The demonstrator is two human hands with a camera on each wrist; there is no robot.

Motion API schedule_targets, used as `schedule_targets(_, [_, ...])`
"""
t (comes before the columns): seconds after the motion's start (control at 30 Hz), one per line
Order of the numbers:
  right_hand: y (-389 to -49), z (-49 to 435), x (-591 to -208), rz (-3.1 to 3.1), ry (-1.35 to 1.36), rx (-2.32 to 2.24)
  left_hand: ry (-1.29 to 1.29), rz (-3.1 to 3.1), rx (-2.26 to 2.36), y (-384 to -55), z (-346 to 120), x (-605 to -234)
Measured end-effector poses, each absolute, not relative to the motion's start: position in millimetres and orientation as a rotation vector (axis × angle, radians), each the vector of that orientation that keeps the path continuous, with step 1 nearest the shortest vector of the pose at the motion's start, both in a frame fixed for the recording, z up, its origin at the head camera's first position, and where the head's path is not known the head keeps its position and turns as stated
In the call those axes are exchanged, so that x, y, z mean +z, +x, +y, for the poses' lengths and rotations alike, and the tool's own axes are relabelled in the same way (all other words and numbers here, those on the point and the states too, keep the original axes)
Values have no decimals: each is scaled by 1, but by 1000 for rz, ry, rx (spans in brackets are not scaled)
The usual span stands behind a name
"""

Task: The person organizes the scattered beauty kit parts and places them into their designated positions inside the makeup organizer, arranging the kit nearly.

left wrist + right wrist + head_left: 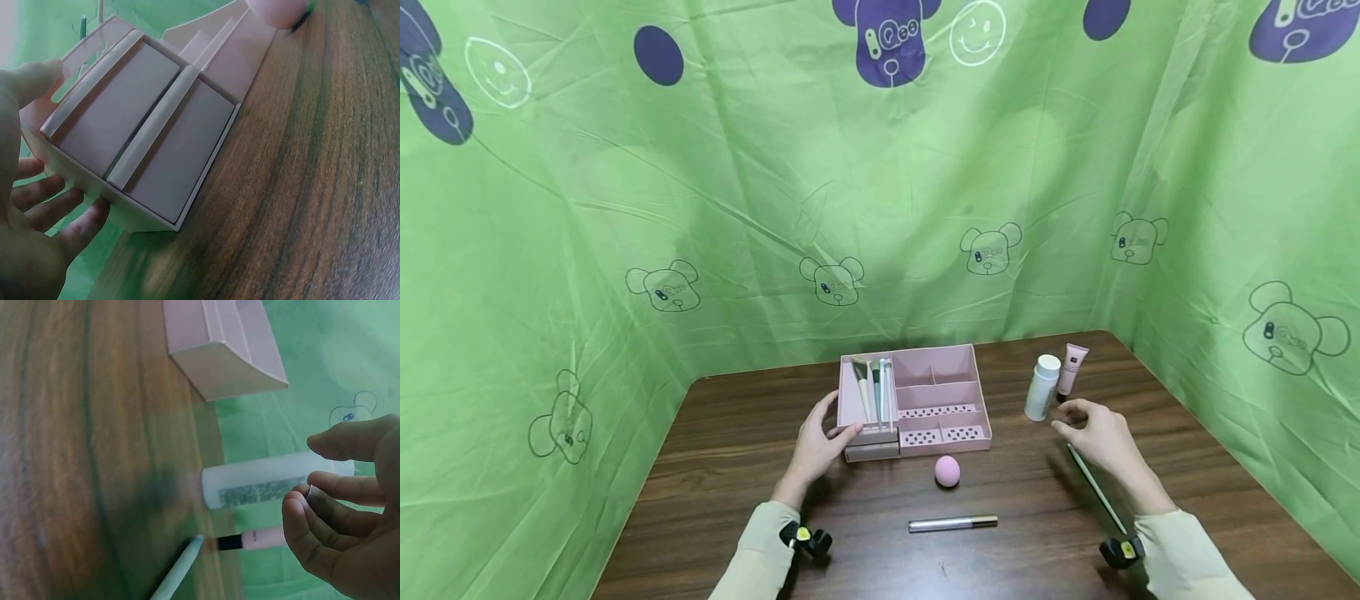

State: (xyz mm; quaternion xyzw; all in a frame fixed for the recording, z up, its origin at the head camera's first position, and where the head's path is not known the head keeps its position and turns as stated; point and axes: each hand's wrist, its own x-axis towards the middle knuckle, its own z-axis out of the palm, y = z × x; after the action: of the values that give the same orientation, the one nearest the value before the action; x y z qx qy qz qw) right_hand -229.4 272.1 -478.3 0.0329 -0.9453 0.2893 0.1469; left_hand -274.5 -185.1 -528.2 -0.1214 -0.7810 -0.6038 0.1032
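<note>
A pink desktop organizer (936, 398) stands at the back middle of the table, several makeup brushes (876, 390) in its left compartment. At its front left corner my left hand (821, 440) grips the box, thumb over the top edge and fingers along the side; two drawers (119, 112) show in the left wrist view. My right hand (1103, 437) hovers with loosely bent fingers and holds nothing. Just beyond it stand a white bottle (1042, 388) and a pink tube (1072, 369) with a black cap. Beneath that hand lies a slim green stick (1097, 490), perhaps a pencil.
A pink egg-shaped sponge (947, 472) sits before the organizer. Closer to me, a silver pen-like tube (952, 523) lies crosswise on the brown wooden table (722, 475). Green printed cloth (760, 192) hangs behind and on both sides.
</note>
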Motion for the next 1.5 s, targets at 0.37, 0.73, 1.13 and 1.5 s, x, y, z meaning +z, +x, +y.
schedule_targets(0.37, [-227,281,-494,-2766,58,800,-377,-2350,-1762,-268,-183,-517])
schedule_targets(0.73, [-225,290,-502,-2813,34,761,-409,-2348,-1757,-253,-178,-494])
schedule_targets(1.13, [-224,298,-511,-2899,-85,745,-402,-2354,-1758,-254,-179,-495])
schedule_targets(1.5, [-220,300,-514,-2963,-126,743,-417,-2344,-1755,-254,-180,-496])
